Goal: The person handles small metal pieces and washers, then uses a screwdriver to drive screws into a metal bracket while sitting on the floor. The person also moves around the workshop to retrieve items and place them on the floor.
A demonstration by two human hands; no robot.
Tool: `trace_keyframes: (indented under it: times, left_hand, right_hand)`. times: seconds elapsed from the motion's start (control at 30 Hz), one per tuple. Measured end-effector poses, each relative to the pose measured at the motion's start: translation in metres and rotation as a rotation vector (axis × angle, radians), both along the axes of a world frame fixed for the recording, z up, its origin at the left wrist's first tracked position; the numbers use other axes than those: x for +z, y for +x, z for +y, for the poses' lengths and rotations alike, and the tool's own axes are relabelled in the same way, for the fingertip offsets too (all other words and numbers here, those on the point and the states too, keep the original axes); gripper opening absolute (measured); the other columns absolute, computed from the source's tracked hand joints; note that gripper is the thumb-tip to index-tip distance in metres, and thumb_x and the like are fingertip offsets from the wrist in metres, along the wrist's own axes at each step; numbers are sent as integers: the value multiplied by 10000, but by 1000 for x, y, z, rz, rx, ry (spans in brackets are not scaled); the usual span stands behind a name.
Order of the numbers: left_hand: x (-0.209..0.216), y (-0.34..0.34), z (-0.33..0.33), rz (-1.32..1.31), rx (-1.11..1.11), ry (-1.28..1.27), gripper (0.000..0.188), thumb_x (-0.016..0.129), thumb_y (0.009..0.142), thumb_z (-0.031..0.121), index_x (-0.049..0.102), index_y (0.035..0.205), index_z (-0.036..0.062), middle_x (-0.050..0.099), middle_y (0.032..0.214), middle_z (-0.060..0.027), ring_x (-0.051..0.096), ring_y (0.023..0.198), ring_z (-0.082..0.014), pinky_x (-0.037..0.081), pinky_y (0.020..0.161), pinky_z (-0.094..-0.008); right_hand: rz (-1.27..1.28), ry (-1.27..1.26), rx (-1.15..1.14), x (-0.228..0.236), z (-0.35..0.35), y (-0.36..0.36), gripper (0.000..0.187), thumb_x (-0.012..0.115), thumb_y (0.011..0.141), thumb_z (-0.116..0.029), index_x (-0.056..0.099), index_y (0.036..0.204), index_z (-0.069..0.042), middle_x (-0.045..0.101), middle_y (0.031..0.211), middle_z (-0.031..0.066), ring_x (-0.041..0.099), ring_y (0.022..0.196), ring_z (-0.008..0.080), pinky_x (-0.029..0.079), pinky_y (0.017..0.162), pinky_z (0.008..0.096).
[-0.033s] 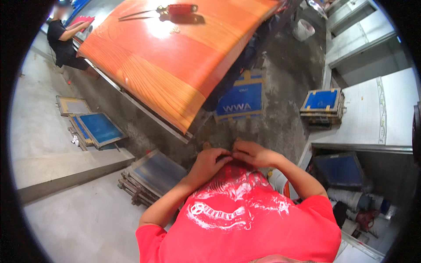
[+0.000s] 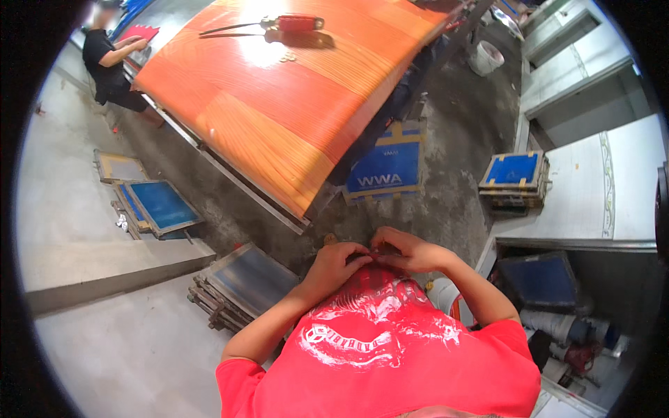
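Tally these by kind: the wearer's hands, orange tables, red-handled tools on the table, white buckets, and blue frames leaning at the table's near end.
Hands: 2 (left hand, right hand)
Orange table: 1
Red-handled tool: 1
White bucket: 1
Leaning blue frame: 1
Total: 6

A single wide fisheye view looks down from the person's head, bending straight edges toward its dark round rim. It faces forward and down: the red shirt fills the lower edge, very close, with both forearms rising from there. Farther off, the orange surface slants across the top, its near corner over the concrete floor.
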State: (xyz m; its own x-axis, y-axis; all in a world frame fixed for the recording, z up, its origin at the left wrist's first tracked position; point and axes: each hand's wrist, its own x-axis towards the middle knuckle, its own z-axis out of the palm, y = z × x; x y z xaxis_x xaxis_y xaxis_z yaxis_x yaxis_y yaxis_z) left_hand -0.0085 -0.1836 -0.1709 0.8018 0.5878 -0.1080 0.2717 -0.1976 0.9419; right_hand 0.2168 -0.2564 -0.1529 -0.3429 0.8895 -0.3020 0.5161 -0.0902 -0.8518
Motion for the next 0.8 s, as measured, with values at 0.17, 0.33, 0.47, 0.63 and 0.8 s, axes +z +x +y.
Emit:
trace_keyframes:
  times: [0.17,0.33,0.47,0.63,0.8]
  left_hand:
    - [1,2,6,-9,-64,54,240,654,880,235,699,1020,46,682,934,-173,673,869,-330,521,767,-384]
    - [11,-1,8,33,-52,40,247,646,883,219,695,991,2,696,928,-175,676,876,-311,508,793,-372]
    - [2,1,6,-11,-55,54,252,647,883,232,694,1010,19,692,944,-181,675,885,-321,511,786,-382]
    - [-1,6,9,26,-72,45,271,656,880,268,699,1025,44,689,986,-183,674,910,-332,521,770,-393]
    - [-8,6,8,-68,-48,112,275,621,900,280,696,1036,54,685,985,-193,665,921,-357,512,794,-422]
  right_hand:
    - [-16,-263,-7,-6,5,-6,317,502,1005,-299,557,1144,-20,613,1029,122,579,906,222,457,815,332]
    - [99,29,-76,3,1,-9,293,475,1015,-279,576,1069,-9,634,952,126,588,820,211,469,749,337]
    - [-66,-311,-68,-6,8,-6,224,537,990,-241,573,1004,-20,606,852,104,565,787,205,459,734,345]
    - [58,157,-111,0,-1,-8,296,493,1006,-279,585,949,-4,608,811,132,555,763,199,455,723,352]
    - [22,-159,-109,-6,8,-3,216,497,995,-203,575,997,-2,584,857,153,538,797,219,441,753,338]
